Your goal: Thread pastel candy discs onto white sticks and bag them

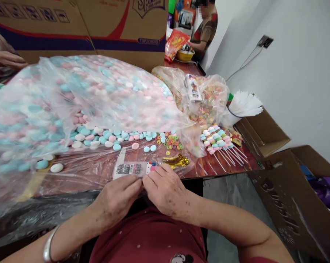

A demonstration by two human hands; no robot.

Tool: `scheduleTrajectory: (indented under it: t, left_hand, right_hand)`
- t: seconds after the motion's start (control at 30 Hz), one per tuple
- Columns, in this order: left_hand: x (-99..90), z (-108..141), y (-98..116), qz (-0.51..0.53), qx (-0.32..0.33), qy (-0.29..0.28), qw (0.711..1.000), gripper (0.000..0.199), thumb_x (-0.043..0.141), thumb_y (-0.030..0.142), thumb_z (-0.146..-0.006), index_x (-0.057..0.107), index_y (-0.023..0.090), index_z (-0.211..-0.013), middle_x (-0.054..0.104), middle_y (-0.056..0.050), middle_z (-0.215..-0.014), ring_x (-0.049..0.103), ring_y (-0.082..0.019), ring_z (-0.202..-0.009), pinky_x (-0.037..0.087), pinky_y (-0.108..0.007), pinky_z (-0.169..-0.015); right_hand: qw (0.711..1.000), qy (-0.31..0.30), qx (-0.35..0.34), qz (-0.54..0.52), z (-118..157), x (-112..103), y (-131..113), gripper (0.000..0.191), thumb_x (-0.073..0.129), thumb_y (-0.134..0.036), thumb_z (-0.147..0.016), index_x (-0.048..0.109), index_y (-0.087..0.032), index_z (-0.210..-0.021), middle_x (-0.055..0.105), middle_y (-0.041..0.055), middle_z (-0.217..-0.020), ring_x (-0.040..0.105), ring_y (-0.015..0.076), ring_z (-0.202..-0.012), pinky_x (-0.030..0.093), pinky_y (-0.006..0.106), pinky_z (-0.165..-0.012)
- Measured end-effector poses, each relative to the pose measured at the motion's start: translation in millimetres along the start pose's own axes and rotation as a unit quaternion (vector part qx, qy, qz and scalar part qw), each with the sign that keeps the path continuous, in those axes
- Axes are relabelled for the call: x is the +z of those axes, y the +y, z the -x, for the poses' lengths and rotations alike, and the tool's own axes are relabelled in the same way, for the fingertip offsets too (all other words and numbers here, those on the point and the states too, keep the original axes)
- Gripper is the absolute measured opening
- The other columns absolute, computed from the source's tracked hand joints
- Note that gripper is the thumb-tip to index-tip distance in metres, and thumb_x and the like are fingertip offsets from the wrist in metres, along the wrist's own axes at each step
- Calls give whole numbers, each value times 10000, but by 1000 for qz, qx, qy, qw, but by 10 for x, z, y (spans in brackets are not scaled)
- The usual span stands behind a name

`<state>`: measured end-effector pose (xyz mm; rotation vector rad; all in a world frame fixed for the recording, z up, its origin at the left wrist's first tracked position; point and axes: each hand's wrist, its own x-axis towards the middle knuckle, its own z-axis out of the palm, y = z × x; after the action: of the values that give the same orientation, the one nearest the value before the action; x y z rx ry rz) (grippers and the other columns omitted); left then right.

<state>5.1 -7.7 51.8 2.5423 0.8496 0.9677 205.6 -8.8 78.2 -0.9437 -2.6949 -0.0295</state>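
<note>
My left hand (117, 199) and my right hand (167, 188) meet at the table's front edge, both closed with fingers pinched together. They grip the near end of a small clear plastic bag (134, 168) printed with black codes and a coloured dotted patch. My own fingers hide the pinched part. Just beyond my right hand lies a bunch of gold twist ties (177, 160). Farther back are loose pink, blue and white round candies (108, 138) and small fruit-coloured ring candies (170, 140). Finished candy skewers (217, 138) on white sticks lie to the right.
A huge clear bag of pastel candies (99, 87) covers the left and middle. Behind it stands a large carton (121, 25). A bag of ring candies (208, 91) holds a printed roll (193, 87). White sticks (245, 104) stand at right. Co-workers are at far left and back.
</note>
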Motion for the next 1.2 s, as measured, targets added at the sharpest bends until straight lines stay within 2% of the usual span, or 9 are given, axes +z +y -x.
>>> scheduleTrajectory:
  t: [0.07,0.17,0.27,0.33,0.5,0.7,0.83,0.97,1.2]
  left_hand:
    - [-21,-17,-3,137,-152,-40,978,207,478,183,-932,651,168,-821,621,-8,-656,559,-114,-558,458,-198,-527]
    - [-64,-58,15,341,-381,-129,849,242,561,330,-867,618,167,-697,600,3,-611,532,-111,-512,415,-203,-476]
    - [-64,-99,52,436,-464,-190,748,259,599,377,-809,596,166,-659,610,-10,-617,503,-105,-478,378,-210,-453]
    - [-33,-99,75,404,-428,-204,782,255,582,369,-825,604,170,-668,598,-9,-598,494,-108,-480,376,-213,-458]
    - [72,17,86,139,-168,-112,970,194,498,214,-899,677,178,-837,671,-70,-737,601,-173,-669,508,-282,-659]
    - [118,81,69,59,-60,-85,993,260,449,137,-909,707,176,-920,705,-111,-827,637,-194,-745,536,-308,-739]
    - [50,37,76,150,-216,-40,964,168,550,225,-890,683,189,-795,643,-37,-656,559,-140,-592,487,-237,-607]
    - [-63,47,68,310,-413,37,855,182,650,326,-835,675,183,-725,624,-5,-602,536,-108,-498,410,-198,-468]
    - [26,15,103,495,-494,125,704,185,746,281,-724,613,160,-683,667,-13,-598,520,-99,-426,351,-185,-385]
  right_hand:
    - [994,87,-48,42,63,54,-14,287,378,-122,-968,606,-58,-1129,671,133,-1011,581,235,-921,385,440,-915]
    - [986,128,-86,61,117,92,5,305,374,-117,-979,591,-15,-1167,653,140,-1043,563,234,-934,353,458,-981]
    - [985,126,-102,50,134,123,37,255,394,-111,-972,648,-86,-954,619,56,-805,517,197,-766,370,418,-906]
    - [988,114,-100,27,140,143,49,256,419,-115,-960,624,-138,-809,554,19,-694,471,181,-706,368,388,-846]
    - [995,93,-12,-44,170,179,42,265,461,-159,-904,539,-181,-652,510,6,-618,402,167,-649,327,344,-691]
    - [993,55,16,-101,190,175,33,269,440,-151,-910,545,-182,-664,555,11,-628,425,165,-649,341,333,-678]
    - [983,81,74,-150,279,-11,278,201,424,-209,-978,617,-164,-943,659,54,-838,541,179,-784,429,319,-739]
    - [959,165,218,-73,522,-196,725,193,452,-172,-961,619,-202,-1054,694,70,-955,615,201,-908,475,336,-819]
    - [967,79,236,-63,678,-82,955,190,456,-181,-955,644,-211,-964,689,66,-936,633,199,-884,486,320,-812]
